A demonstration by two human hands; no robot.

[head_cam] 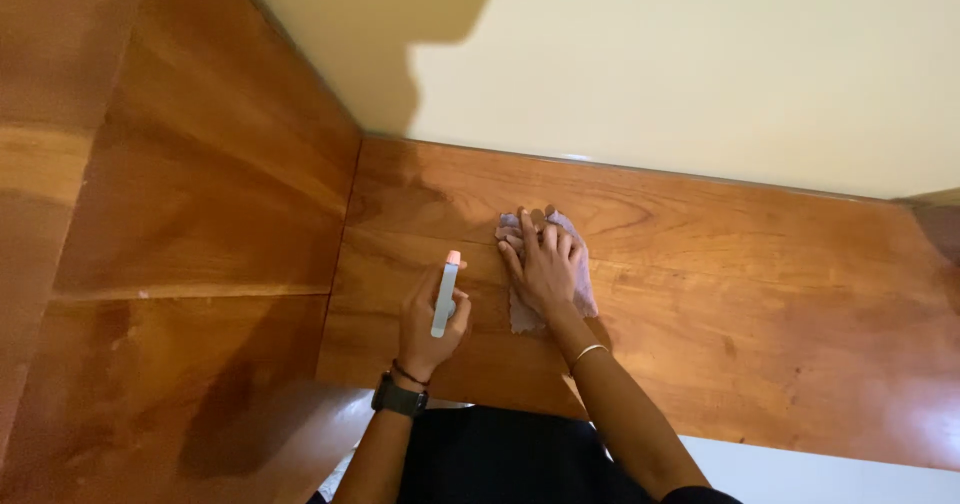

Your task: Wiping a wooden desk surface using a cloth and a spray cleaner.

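Head view: my right hand [541,264] lies flat, fingers spread, pressing a cloth [522,309] onto the wooden shelf [760,274] near the centre of the frame, just below the pale wall [700,64]. The cloth sits under the palm, its edges showing above my fingertips and beside my wrist. My left hand [430,319] is clenched around a small spray bottle [445,294], just left of the cloth and nearly touching the right hand. The bottle's long axis runs up the frame, with its pinkish tip toward the wall. A wooden side panel [210,164] fills the left. My right hand is the one on the cloth.
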